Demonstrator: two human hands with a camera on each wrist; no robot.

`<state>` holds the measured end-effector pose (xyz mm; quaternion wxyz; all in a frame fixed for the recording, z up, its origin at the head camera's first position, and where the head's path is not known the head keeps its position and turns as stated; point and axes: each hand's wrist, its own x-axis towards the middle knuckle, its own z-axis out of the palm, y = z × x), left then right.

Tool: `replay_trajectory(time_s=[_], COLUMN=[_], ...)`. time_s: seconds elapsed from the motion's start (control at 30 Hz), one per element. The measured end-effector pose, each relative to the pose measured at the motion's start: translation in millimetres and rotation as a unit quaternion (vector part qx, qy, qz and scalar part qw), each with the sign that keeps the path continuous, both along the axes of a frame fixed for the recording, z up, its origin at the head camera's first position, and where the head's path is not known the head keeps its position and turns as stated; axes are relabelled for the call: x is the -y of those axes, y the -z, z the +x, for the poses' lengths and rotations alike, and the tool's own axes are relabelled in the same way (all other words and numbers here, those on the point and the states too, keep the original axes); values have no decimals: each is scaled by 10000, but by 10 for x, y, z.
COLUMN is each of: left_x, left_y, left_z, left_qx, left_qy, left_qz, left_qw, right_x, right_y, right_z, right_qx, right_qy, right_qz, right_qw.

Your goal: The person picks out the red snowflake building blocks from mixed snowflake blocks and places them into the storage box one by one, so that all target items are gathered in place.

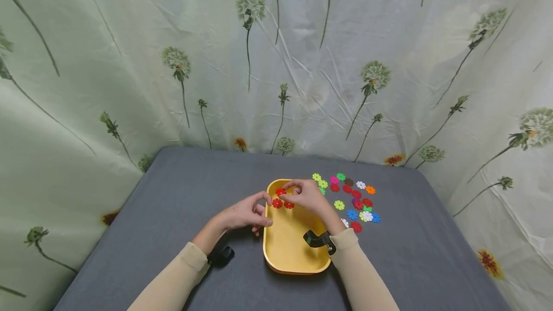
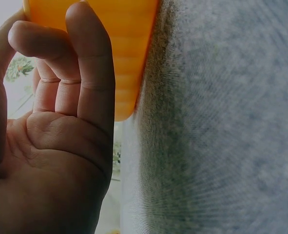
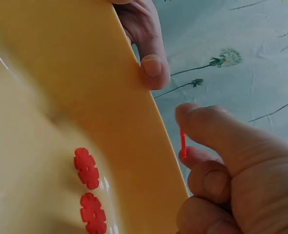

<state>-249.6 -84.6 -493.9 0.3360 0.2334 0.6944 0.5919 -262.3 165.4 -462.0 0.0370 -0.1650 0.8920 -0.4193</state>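
Observation:
A yellow tray [image 1: 295,248] stands on the grey table, long side toward me. My right hand [image 1: 306,197] is over its far end and pinches a red flower-shaped disc [image 3: 183,143] between thumb and index finger, seen edge-on in the right wrist view. Two more red flower discs [image 1: 277,203] lie side by side on the tray's bottom below. At the left rim, my left hand [image 1: 244,212] holds the tray with thumb and index fingertips. In the left wrist view its other fingers [image 2: 90,63] bend loosely beside the tray's outer wall.
Right of the tray, many flower discs [image 1: 352,214] in red, blue, green, white, orange, pink and brown lie scattered, some overlapping. A curtain [image 1: 207,61] printed with dandelions hangs behind the table [image 1: 207,176]. A black wrist camera [image 1: 317,239] overlaps the tray's right side.

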Motion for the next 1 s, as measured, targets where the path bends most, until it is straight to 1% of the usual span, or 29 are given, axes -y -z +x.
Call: replay_trajectory(time_s=[0.23,0.4,0.57,0.8,1.0], left_x=[9,14,9,6,2], left_y=[6,-1,10,9,11], left_z=[-10,-9,-11,-4,-1], left_qx=[-110,-131,-108,-75,-102], left_qy=[84,92,87,92,103], left_qz=[168,188,198,253,219], left_qw=[9998,9997,9997,9996,9997], right_x=[52,76,96,124,139], right_y=[72,118,148,145,153], right_z=[-30,-26,-21,22,40], right_qx=[-83,-255,-268,-249,-262], right_qy=[-366,-741,-887,-1178,-1240], right_qz=[595,1018,1331,1611,1777], right_qw=[9975,9917,9868,9796,9759])
